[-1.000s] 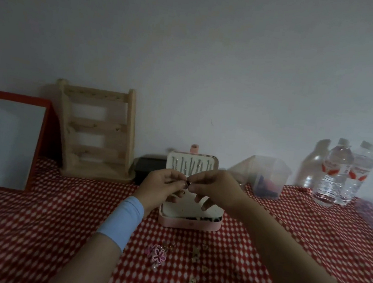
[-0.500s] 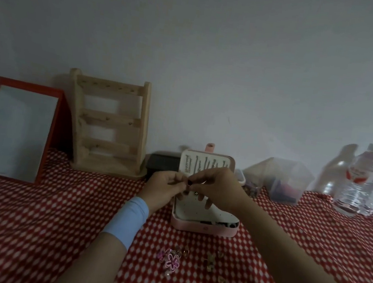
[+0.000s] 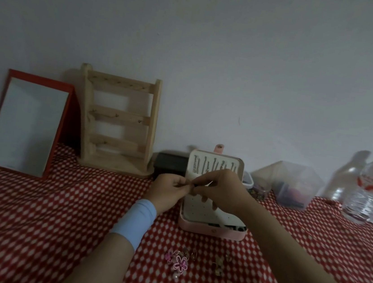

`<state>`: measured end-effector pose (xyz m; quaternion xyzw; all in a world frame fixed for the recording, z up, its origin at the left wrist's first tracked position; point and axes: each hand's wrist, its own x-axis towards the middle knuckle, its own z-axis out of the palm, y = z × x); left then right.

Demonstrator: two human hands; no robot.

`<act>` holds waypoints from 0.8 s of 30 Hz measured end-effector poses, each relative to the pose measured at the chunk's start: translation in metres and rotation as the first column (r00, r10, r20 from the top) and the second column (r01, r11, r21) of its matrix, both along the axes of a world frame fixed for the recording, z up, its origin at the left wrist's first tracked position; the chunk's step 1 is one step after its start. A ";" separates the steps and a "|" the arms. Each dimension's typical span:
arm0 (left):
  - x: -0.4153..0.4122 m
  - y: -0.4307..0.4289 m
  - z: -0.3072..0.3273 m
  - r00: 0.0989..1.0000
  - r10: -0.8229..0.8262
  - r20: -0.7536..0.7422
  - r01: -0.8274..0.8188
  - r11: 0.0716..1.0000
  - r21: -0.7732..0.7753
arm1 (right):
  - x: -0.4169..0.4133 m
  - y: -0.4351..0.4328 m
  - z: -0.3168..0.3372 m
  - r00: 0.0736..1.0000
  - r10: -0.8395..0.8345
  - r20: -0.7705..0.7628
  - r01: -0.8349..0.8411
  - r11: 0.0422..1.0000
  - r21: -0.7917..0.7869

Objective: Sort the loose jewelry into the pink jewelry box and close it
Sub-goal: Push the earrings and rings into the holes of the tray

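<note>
While above open pink jewelry box (image 3: 211, 231), both hands' fingers (image 3: 185, 187) pinch small dark piece (image 3: 195, 185).

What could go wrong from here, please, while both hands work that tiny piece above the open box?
1. The left hand and right hand pinch a small dark piece only at the fingertips, in dim light; it could slip and vanish on the checked tablecloth.
2. The right forearm passes close above the loose jewelry and could scatter it.
3. A push on the upright lid could shift the pink jewelry box.
</note>
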<state>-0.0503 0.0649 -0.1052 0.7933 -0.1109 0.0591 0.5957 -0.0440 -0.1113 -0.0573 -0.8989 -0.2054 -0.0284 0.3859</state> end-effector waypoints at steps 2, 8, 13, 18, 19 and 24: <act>0.001 0.000 0.000 1.000 0.002 0.008 -0.002 1.000 0.010 | 0.001 -0.002 -0.001 1.000 -0.013 0.005 0.013 1.000 -0.008; 0.005 0.011 0.000 0.988 0.071 0.139 -0.114 0.938 0.326 | 0.000 -0.001 -0.007 0.998 -0.032 0.052 0.043 0.972 -0.231; 0.001 0.011 0.001 0.988 -0.019 0.156 -0.064 0.855 0.514 | -0.003 0.004 -0.008 0.997 -0.010 0.082 0.037 0.944 -0.327; -0.001 0.011 0.001 0.987 -0.025 0.160 -0.060 0.860 0.506 | 0.002 0.007 -0.007 0.997 -0.004 0.076 0.033 0.926 -0.377; 0.000 0.011 0.001 0.987 -0.019 0.159 -0.065 0.859 0.507 | 0.003 0.008 -0.006 0.997 0.009 0.077 0.024 0.911 -0.411; 0.002 0.011 -0.001 0.992 0.036 0.124 -0.091 0.879 0.469 | 0.004 0.013 -0.004 0.996 0.026 0.084 0.023 0.844 -0.536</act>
